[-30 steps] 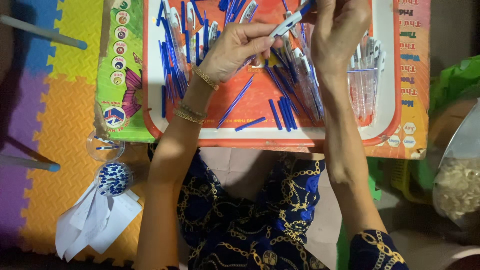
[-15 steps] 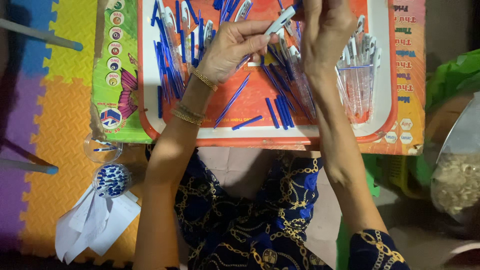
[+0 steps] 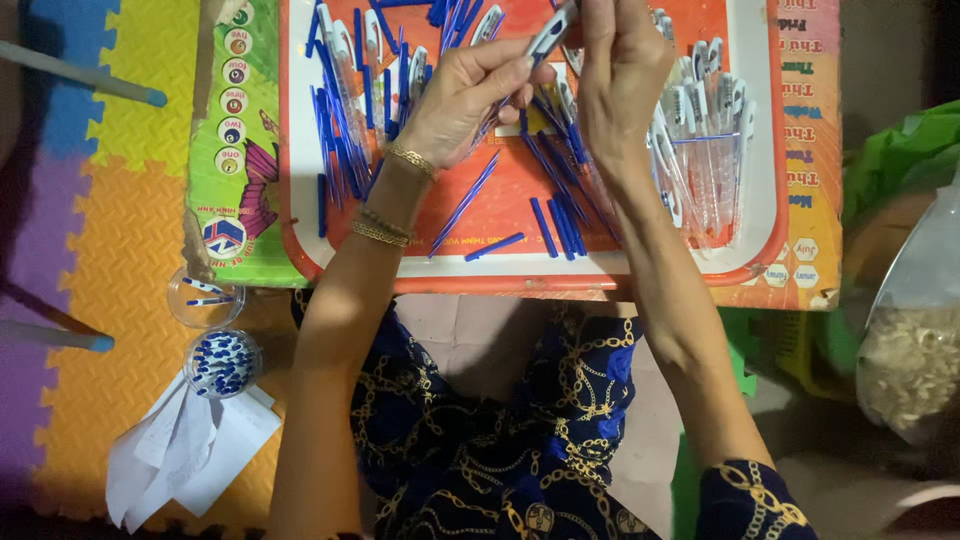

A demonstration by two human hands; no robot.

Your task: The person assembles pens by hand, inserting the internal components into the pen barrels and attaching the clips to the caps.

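Note:
Both hands meet over an orange tray (image 3: 600, 275) with a white rim, littered with blue pen refills (image 3: 465, 200) and clear pen barrels (image 3: 705, 160). My left hand (image 3: 460, 95) pinches the lower end of a white-and-clear pen (image 3: 550, 35). My right hand (image 3: 620, 70) grips the same pen's upper part from the right. The pen tilts up toward the right. Gold bracelets (image 3: 385, 225) circle my left wrist.
The tray lies on a colourful printed board (image 3: 235, 160) over a foam puzzle mat (image 3: 110, 230). Two small clear cups, one with few blue pieces (image 3: 205, 295), one full of them (image 3: 222, 362), stand beside white paper (image 3: 190, 450). A plastic bag (image 3: 915, 340) sits right.
The view shifted slightly, so the tray sits lower and farther left in frame. Both hands stay together on the pen, with the right hand turned a little over it.

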